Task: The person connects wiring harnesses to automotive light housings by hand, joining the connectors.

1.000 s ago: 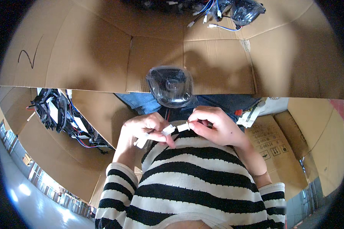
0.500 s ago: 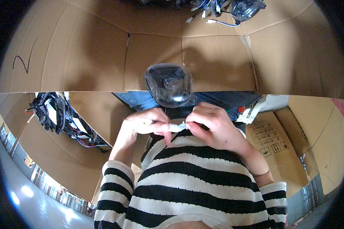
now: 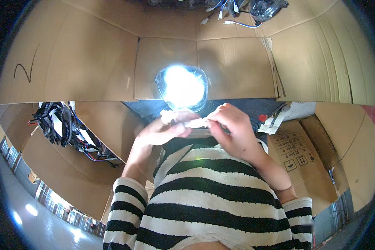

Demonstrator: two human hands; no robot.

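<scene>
In the head view, both hands meet in front of the person's striped shirt (image 3: 221,183). The left hand (image 3: 157,131) grasps a white connector (image 3: 195,123) between thumb and fingers, and the right hand (image 3: 232,130) pinches its other end with thumb and forefinger; blur hides whether this is one piece or two joined. A second white connector piece (image 3: 167,117) shows at the top of the left hand. Just beyond the hands, a lamp (image 3: 182,88) in a rounded clear casing shines bright white, overlapping the near edge of a cardboard box (image 3: 100,71). At the far side lie a dark wrapped unit (image 3: 267,9) and wires with white plugs (image 3: 246,25). To the left, another box holds bundled black parts (image 3: 62,127) and wires; to the right stands a carton (image 3: 300,156) with printed symbols.
</scene>
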